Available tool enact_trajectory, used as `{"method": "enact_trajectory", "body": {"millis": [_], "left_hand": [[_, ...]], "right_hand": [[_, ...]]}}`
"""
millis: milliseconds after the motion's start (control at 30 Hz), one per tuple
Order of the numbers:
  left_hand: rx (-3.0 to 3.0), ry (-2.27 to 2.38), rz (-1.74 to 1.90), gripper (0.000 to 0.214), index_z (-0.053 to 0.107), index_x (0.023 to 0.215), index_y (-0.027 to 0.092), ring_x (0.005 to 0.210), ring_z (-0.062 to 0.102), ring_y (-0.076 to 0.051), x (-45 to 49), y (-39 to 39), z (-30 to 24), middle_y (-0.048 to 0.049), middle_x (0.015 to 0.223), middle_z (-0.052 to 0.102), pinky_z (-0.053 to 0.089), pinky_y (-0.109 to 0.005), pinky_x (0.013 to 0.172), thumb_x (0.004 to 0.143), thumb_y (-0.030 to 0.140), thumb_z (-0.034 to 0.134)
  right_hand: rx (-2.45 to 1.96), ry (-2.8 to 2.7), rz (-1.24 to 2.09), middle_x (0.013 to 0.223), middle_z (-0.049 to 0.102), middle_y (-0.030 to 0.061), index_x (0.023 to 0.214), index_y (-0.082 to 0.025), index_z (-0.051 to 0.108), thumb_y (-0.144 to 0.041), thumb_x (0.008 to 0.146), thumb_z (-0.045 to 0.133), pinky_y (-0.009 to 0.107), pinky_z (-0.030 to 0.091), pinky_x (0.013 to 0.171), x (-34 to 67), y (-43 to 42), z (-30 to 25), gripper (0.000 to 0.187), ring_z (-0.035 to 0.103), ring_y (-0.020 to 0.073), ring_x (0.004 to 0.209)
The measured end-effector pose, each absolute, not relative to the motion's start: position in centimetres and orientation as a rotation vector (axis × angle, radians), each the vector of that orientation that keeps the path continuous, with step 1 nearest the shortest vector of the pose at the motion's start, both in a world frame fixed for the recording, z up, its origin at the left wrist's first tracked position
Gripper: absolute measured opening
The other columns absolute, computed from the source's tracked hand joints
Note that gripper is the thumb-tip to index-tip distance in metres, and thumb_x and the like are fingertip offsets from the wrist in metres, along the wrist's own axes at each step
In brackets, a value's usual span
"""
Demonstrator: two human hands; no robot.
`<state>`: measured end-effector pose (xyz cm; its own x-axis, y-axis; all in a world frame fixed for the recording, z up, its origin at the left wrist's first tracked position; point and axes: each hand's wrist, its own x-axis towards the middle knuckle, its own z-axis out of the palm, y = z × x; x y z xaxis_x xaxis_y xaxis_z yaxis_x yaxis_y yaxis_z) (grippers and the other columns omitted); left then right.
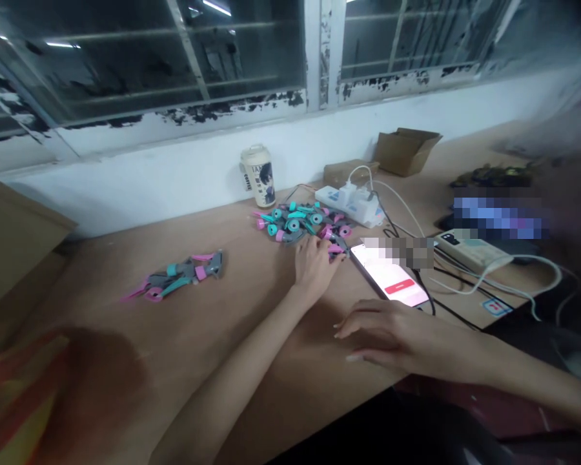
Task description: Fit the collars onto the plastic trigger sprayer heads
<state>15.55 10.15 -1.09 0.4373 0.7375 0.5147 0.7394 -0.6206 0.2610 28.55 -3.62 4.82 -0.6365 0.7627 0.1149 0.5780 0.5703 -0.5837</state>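
My left hand [314,268] reaches to the near edge of a pile of small plastic pieces [293,225], grey with teal or pink round ends. Its fingers are curled over the pile and its thumb is bent at the right, closed about a grey-and-pink plastic piece [336,248]; the fingertips are partly hidden. Nearer to me, my right hand [387,329] hovers over the table edge with nothing in it, its fingers loosely bent and thumb apart. A smaller group of the same pieces [179,274] lies apart at the left.
Right of the pile lies a lit phone [392,274]. Behind stand a coffee cup [259,175], a white power strip [353,203] with cables, and an open cardboard box [407,152]. A power bank [473,250] sits at the right; a cardboard box [19,239] is at the left.
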Motion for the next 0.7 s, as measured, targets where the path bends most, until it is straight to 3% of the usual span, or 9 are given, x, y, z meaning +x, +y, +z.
{"method": "enact_trajectory", "body": {"millis": [167,333,433,533,600,700], "left_hand": [[-2.671,-1.323,-0.992,0.023,0.068,0.077,0.019,0.084,0.055,-0.022,15.8,11.6,-0.2,-0.0055,0.079,0.066,0.038,-0.037,0.077,0.088,0.031,0.051],[-2.621,-1.271,-1.141,0.017,0.069,0.082,0.021,0.083,0.055,-0.019,13.9,10.9,2.1,-0.0027,0.083,0.067,0.039,-0.034,0.079,0.085,0.032,0.056],[-2.520,-1.139,-1.337,0.016,0.069,0.082,0.022,0.081,0.055,-0.019,11.8,8.7,3.1,-0.0016,0.080,0.067,0.040,-0.033,0.076,0.083,0.034,0.058],[-2.498,-1.068,-1.321,0.011,0.068,0.082,0.023,0.075,0.054,-0.017,9.4,5.5,3.2,0.0000,0.075,0.067,0.039,-0.032,0.070,0.084,0.029,0.059],[-2.531,-0.993,-1.250,0.006,0.067,0.085,0.023,0.072,0.054,-0.016,7.6,3.3,2.8,0.0015,0.073,0.067,0.036,-0.031,0.066,0.082,0.023,0.062],[-2.593,-0.906,-1.085,0.014,0.065,0.094,0.021,0.072,0.053,-0.015,5.0,0.7,2.1,0.0009,0.080,0.069,0.032,-0.032,0.064,0.084,0.014,0.058]], "right_hand": [[-1.108,-2.364,0.668,0.103,0.065,0.0036,0.105,-0.026,0.063,-0.035,0.084,0.057,0.030,0.050,0.083,30.0,-3.2,4.1,0.024,0.062,0.0161,0.095],[-1.315,-1.984,0.618,0.087,0.070,0.0028,0.091,-0.024,0.065,-0.044,0.080,0.059,0.029,0.054,0.063,31.6,-0.2,3.5,0.023,0.066,0.0155,0.070],[-1.428,-1.725,0.391,0.096,0.068,0.0076,0.104,-0.022,0.060,-0.049,0.078,0.058,0.036,0.055,0.064,31.7,2.4,3.2,0.038,0.066,0.0210,0.078],[-1.379,-1.670,0.426,0.113,0.063,0.0105,0.118,-0.021,0.052,-0.052,0.076,0.059,0.039,0.055,0.070,29.8,4.2,2.9,0.052,0.065,0.0230,0.090],[-1.286,-1.733,0.550,0.111,0.064,0.0073,0.116,-0.023,0.054,-0.051,0.076,0.060,0.037,0.055,0.075,27.6,4.5,2.7,0.049,0.064,0.0211,0.093],[-1.191,-1.839,0.652,0.102,0.068,0.0021,0.102,-0.024,0.063,-0.044,0.078,0.062,0.033,0.052,0.078,24.3,4.2,2.4,0.031,0.064,0.0181,0.090]]}}
